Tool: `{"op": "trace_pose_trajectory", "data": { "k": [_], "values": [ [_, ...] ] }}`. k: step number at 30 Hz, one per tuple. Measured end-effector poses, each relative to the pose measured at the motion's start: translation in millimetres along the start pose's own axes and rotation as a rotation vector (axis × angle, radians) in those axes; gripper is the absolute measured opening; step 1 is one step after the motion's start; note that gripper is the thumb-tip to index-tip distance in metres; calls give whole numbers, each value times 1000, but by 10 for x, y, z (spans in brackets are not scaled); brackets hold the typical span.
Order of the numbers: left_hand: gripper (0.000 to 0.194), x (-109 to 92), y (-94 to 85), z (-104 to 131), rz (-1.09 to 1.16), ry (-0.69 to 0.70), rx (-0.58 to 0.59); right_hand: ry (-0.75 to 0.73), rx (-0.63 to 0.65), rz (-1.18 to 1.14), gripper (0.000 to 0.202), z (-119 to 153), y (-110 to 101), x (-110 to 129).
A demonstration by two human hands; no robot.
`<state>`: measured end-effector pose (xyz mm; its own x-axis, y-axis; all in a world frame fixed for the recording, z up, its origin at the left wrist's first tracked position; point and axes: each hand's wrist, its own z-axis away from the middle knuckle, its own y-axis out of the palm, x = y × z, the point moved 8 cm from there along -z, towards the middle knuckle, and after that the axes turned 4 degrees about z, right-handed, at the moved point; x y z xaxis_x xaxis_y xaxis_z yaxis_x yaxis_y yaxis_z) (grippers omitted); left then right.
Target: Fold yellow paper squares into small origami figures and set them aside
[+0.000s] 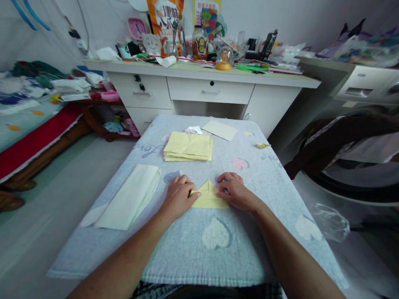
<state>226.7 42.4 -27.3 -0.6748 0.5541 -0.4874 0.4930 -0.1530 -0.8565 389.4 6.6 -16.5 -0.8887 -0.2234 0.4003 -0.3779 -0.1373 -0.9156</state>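
Your bare left hand (179,195) has its thumb on the left end of the folded yellow paper with a peaked top (209,201); your bare right hand (235,191) touches its right end. Whether either pinches it, I cannot tell. It lies on the pale-blue, heart-patterned cloth (187,257), nearer you than the stacked yellow paper sheets (187,145).

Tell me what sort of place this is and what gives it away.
Probably a room in a home, perhaps a bedroom: what looks like a bed stands at left, a cluttered white desk ahead, and a front-loading washing machine at right.
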Motion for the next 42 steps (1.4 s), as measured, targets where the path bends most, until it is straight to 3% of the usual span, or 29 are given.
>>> {"op": "trace_pose_trajectory", "data": {
  "k": [7,11,14,18,21,24,30,42],
  "values": [
    [10,51,-8,6,35,-45,3,50,-13,88,15,-5,-12,-31],
    [12,25,-60,19,100,17,-17,3,20,182,10,10,28,123],
    [14,-38,-48,24,128,81,32,-54,52,186,18,28,96,268],
    [22,-94,-22,9,135,99,79,-15,-21,182,10,25,112,332],
    [21,-100,-15,-2,136,86,103,28,-80,207,21,12,120,354],
    [18,-79,-10,6,143,83,139,62,-102,238,31,-2,143,371],
    [25,-33,-16,38,194,97,206,92,-94,274,30,-23,175,376],
    [15,101,-15,8,171,76,191,101,-101,308,28,-34,190,378]
  ]
}}
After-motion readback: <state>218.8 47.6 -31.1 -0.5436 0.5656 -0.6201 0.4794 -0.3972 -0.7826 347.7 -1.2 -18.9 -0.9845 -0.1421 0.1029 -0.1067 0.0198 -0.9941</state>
